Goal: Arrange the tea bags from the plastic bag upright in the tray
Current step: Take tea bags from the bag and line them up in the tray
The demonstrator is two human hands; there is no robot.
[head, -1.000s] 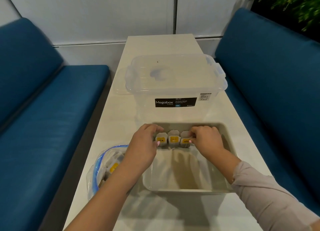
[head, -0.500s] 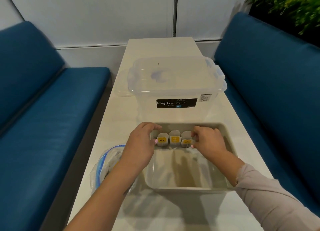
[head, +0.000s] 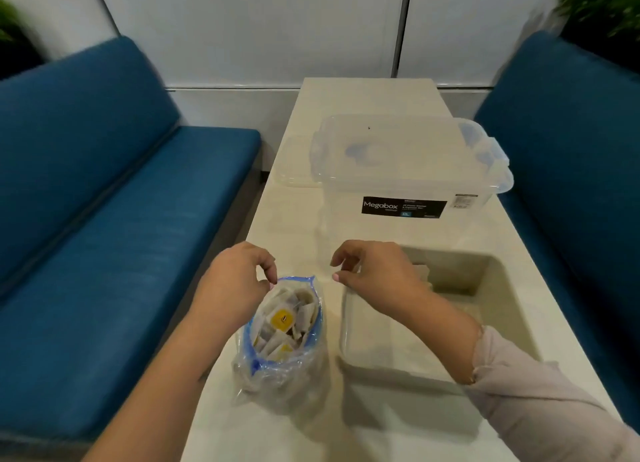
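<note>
The long pale tabletop [head: 298,219] runs away from the viewer between 2 blue benches, and everything for the job sits on its near half. Farthest off stands a clear lidded storage box [head: 408,171] with a Megabox label, not part of the work in hand. Just near of it, on the right, lies the tray [head: 498,288], shallow and mostly bare inside; a few pale tea bags seem to stand against its far left wall, though the right hand [head: 377,274] hides most of them. Left of the tray, close beside it but apart, sits the plastic bag [head: 280,368], its blue-zipped mouth gaping upward, stuffed with tea bags [head: 282,318], 1 showing a yellow tag.

The step in hand looks like the fetch: going to the bag for the next batch. The left hand [head: 235,281] hovers at the far left rim of the bag's mouth, fingers curled, thumb and forefinger close together right at the zip edge; whether it actually pinches the plastic I cannot tell. The right hand hangs over the tray's far left corner, fingers loosely curled and holding nothing that I can see.

Next, 1 hand should steady the floppy mouth open while the other dips in, lifts a bag or 2 by their edges, and carries them right to stand beside the row
</note>
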